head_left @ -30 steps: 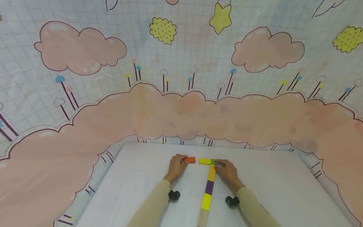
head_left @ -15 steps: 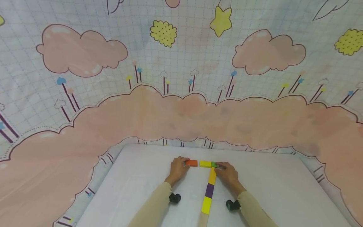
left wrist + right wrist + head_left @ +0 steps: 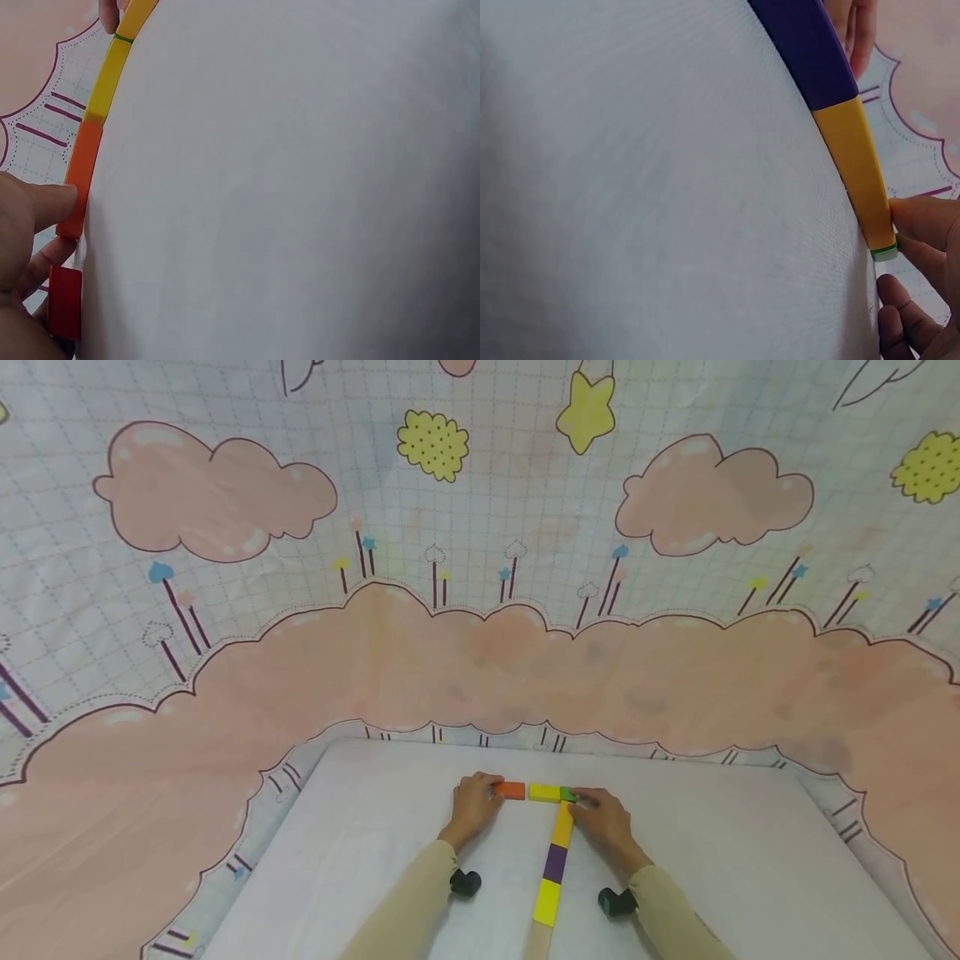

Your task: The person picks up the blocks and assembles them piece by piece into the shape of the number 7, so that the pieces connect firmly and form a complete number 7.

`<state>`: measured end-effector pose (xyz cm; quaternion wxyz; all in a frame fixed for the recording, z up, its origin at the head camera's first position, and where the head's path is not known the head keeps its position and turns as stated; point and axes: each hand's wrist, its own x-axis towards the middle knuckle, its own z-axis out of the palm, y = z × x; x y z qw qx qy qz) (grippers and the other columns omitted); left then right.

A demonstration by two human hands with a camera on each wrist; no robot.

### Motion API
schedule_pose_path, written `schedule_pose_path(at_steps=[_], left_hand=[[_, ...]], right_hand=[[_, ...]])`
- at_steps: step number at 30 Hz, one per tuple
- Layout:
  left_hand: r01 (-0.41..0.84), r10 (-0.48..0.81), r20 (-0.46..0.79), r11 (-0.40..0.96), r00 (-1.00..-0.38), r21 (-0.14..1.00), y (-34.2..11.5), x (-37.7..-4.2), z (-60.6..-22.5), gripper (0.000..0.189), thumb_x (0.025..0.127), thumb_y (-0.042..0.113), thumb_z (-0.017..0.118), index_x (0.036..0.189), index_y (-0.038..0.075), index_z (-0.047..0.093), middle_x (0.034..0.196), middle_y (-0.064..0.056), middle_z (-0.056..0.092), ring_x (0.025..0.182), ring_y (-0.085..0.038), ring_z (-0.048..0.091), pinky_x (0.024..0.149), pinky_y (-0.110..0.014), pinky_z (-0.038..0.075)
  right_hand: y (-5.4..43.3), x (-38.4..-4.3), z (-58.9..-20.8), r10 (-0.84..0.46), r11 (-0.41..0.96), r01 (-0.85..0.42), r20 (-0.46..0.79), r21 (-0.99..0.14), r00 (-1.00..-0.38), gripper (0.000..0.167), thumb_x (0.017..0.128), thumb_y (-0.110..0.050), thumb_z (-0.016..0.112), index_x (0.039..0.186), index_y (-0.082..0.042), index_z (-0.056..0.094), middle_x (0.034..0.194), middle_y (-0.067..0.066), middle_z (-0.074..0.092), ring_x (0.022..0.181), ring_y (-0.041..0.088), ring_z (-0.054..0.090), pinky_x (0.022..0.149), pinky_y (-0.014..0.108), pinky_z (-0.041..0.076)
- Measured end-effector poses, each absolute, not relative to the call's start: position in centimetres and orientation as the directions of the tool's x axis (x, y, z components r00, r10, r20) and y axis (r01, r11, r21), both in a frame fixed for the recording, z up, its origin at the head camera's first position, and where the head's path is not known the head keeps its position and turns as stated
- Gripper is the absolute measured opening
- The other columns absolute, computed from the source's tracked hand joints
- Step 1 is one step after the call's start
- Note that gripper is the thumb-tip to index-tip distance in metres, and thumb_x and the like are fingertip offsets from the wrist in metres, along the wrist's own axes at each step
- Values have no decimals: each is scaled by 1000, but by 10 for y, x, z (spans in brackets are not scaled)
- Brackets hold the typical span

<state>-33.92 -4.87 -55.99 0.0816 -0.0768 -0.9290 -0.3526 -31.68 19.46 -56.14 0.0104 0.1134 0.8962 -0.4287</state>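
My left hand (image 3: 475,802) grips an orange block (image 3: 513,791) by its left end. In the left wrist view the thumb lies on that block, and a red block (image 3: 65,302) sits by the lower fingers. Just right of the orange block, with a sliver of a gap in the head view, lies a yellow block (image 3: 543,792). A green block (image 3: 567,793) adjoins the yellow one at the corner. My right hand (image 3: 604,817) pinches around the green block, its thumb against the amber block (image 3: 859,172) below it.
From the corner a row runs toward me: the amber block, a purple block (image 3: 556,863), a bright yellow block (image 3: 547,902) and a tan block (image 3: 537,941). All lie on a white table (image 3: 360,827). A cloud-patterned cloth (image 3: 465,668) hangs behind the table's far edge.
My left hand has slid the orange block slightly right, narrowing the gap to the yellow block. My right hand stays at the corner. The head view has tilted a little.
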Motion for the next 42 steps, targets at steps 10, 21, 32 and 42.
schedule_pose_path(at_steps=[10,21,32,42], left_hand=[[202,74,221,735,-973,647,-45,-338,-557,29,88,18,73,117,14,72,118,-7,68,112,-29,55,95,-49,37],[202,81,212,735,-974,647,-46,-340,-561,30,88,18,73,118,14,71,120,-7,68,113,-28,55,96,-48,36],[202,78,213,722,-974,662,-43,-338,-559,29,88,17,73,117,14,72,119,-7,68,112,-28,54,95,-50,35],[198,71,213,722,-974,663,-42,-339,-560,29,88,17,73,117,14,71,119,-7,68,111,-27,55,96,-48,36]], right_hand=[[194,-315,-560,175,628,173,-79,-759,-981,34,90,-27,69,123,-21,69,136,13,58,129,37,47,108,64,28],[194,-316,-561,178,624,181,-87,-760,-980,35,90,-27,69,124,-20,68,136,13,58,129,37,47,109,64,27],[194,-315,-563,184,609,190,-97,-770,-978,35,90,-27,69,124,-21,68,138,12,57,130,37,46,109,64,26],[194,-316,-561,185,600,207,-117,-773,-976,36,90,-28,69,126,-21,67,141,13,55,132,38,44,109,64,30]])
